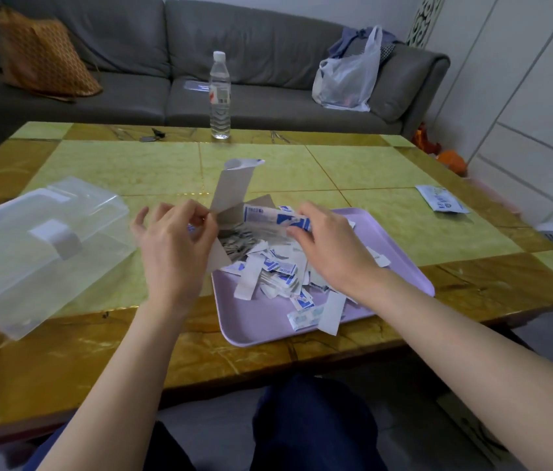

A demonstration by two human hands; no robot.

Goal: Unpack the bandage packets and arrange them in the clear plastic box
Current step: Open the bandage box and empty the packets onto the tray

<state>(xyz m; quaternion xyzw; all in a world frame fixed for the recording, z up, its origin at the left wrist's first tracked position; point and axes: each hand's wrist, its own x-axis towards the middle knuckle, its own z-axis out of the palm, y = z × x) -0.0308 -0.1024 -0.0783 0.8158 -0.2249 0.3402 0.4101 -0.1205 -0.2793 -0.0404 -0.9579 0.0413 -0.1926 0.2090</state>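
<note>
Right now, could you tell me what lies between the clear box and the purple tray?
The left hand, pinching the opened carton, over bare tabletop, in the head view.

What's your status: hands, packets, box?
Left hand pinching opened carton flap, right hand gripping its printed end. Bandage packets piled loose on purple tray. Clear plastic box left of tray, lid looks shut.

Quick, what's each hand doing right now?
Left hand: pinching a flap of the opened cardboard box.
Right hand: gripping the same box's blue-printed end.
</note>
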